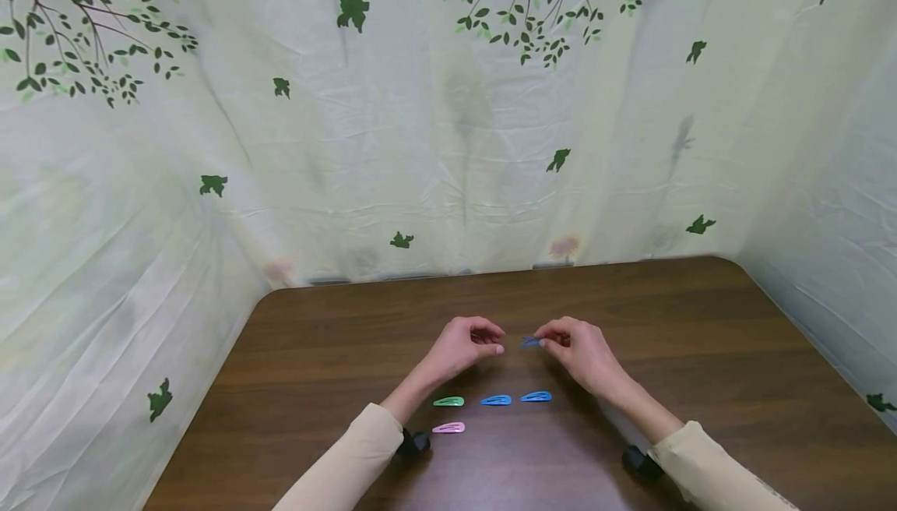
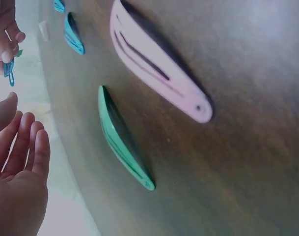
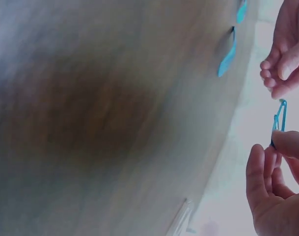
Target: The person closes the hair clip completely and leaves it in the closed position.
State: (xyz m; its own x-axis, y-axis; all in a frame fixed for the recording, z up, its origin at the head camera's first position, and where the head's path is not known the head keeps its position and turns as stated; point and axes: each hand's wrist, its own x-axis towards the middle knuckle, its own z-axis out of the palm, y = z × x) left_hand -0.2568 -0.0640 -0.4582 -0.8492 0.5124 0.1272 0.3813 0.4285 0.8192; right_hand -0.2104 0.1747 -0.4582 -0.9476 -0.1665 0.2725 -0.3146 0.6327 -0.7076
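Nearest, at the lower centre of the head view, a pink snap hair clip [image 1: 448, 428] lies flat on the worktop [image 1: 315, 386]. Just beyond it a green snap hair clip [image 1: 448, 401] begins a row that continues rightward with a left blue snap hair clip [image 1: 496, 400] and a right blue snap hair clip [image 1: 536, 396], all apart from one another.

Farther up, right of centre, the held blue snap hair clip [image 1: 530, 341] is off the worktop, pinched between the thumb and fingers of the right hand [image 1: 576, 351]. Its strips look parted; which end sits in the grip is hard to tell. To its left, the left hand [image 1: 462, 346] has a released grip, its fingers loosely bent around nothing, near the clip but apart from it.

The clip should be very light, thin and springy, probably metal, with a smooth coat that may slip or twist in a loose pinch. It seems hardly fragile, though forcing the strips sideways could bend them. The best hold is likely thumb against fingertip across the flat faces near one end, leaving the strips free to flex.

Behind everything hangs a leaf-printed curtain [image 1: 392, 145].
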